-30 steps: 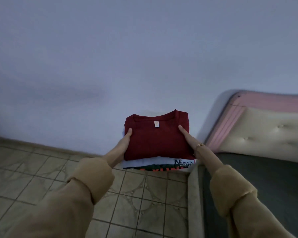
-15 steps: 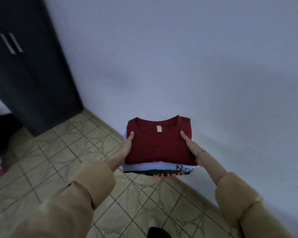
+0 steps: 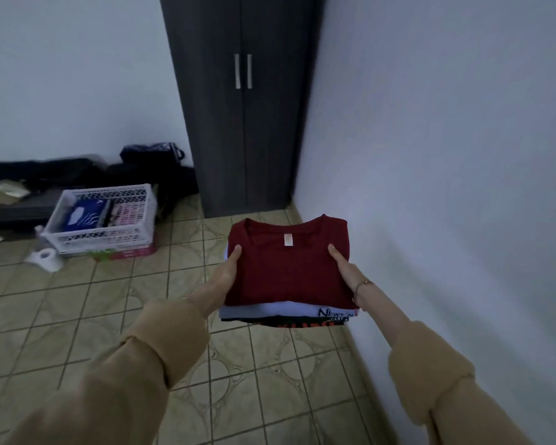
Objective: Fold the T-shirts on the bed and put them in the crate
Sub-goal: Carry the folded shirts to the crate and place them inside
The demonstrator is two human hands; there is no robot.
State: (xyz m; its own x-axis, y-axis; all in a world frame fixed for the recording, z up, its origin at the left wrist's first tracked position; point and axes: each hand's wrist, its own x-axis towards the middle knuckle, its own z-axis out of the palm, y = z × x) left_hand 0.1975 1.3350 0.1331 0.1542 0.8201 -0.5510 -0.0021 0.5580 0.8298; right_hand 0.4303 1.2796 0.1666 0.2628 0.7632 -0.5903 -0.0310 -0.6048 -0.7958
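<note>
I carry a stack of folded T-shirts (image 3: 288,271) in front of me above the floor, a dark red one on top, a white one and a black printed one beneath. My left hand (image 3: 227,273) grips the stack's left edge, thumb on top. My right hand (image 3: 345,269) grips the right edge the same way. The white slatted crate (image 3: 101,234) stands on the floor at the far left, with folded clothes inside. The bed is out of view.
A tall dark wardrobe (image 3: 241,104) stands in the corner straight ahead. Black bags (image 3: 77,170) and clutter lie behind the crate along the wall. A small white object (image 3: 45,256) lies on the tiles in front of the crate. A white wall runs along my right.
My view has swung left, away from the bed and the bare wall, to the wardrobe and the crate. The stack stays held between both hands the same way.
</note>
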